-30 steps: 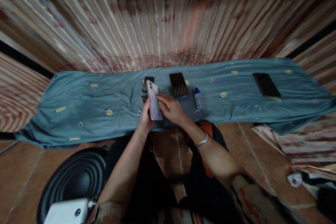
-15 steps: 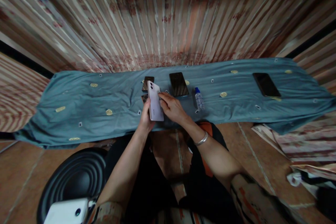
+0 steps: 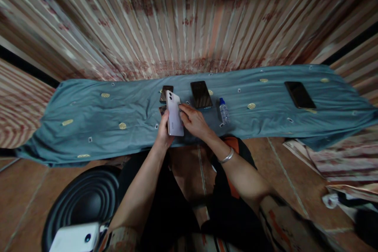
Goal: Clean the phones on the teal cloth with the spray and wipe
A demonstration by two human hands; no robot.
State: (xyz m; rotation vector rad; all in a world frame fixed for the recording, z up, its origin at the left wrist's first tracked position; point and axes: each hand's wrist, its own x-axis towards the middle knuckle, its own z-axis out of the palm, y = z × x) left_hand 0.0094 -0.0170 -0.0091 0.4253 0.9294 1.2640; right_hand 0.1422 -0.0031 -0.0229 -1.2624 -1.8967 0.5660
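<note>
My left hand (image 3: pixel 163 134) holds a white phone (image 3: pixel 174 118) back-side up above the near edge of a blue-green cloth (image 3: pixel 88 122). My right hand (image 3: pixel 195 122) grips the phone's right edge, fingertips near its upper half. Just behind the phone lie a small dark phone (image 3: pixel 166 93) and another dark item partly hidden under it. A larger black phone (image 3: pixel 201 94) lies flat to the right, and a small clear bottle with a blue cap (image 3: pixel 223 111) lies beside it.
A third black phone (image 3: pixel 299 95) rests far right on the cloth. A striped curtain (image 3: pixel 189 19) hangs behind. On the tiled floor at lower left sits a round black ribbed object (image 3: pixel 79 201) with a white device (image 3: pixel 75 238) on it. Clutter lies at the right edge.
The white phone has tilted slightly and come a little nearer to me; my right hand's fingers have shifted along its right edge. Everything on the cloth has stayed put.
</note>
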